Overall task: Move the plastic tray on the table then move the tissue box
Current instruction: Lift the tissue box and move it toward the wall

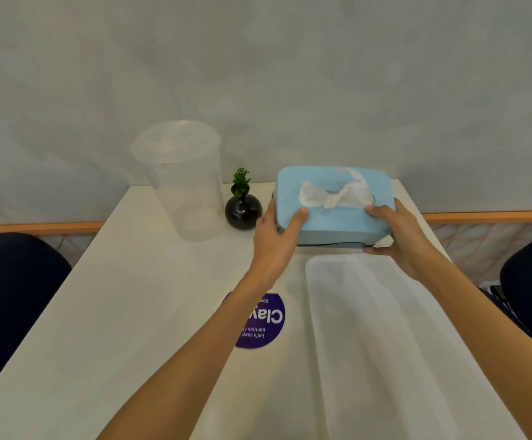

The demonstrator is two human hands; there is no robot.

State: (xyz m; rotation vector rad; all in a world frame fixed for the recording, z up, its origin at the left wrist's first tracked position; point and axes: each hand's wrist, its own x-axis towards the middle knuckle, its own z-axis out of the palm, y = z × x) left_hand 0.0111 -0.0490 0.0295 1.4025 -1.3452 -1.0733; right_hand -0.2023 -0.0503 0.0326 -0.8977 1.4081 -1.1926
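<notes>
Blue tissue box (pixel 334 204) sits at the worktop's (pixel 131 281) far edge, just beyond the plastic tray (pixel 369 328). We find the left hand (pixel 274 239) and right hand (pixel 398 236) clasping its ends, thumbs on top, which suits an even lift.

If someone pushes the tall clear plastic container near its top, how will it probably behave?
The clear container is tall and its base is narrower than its lidded top, so it would probably tip rather than slide. It looks empty and thin-walled, so it is likely light and slightly flexible. If it falls right, it may hit the small black vase beside it.
</notes>
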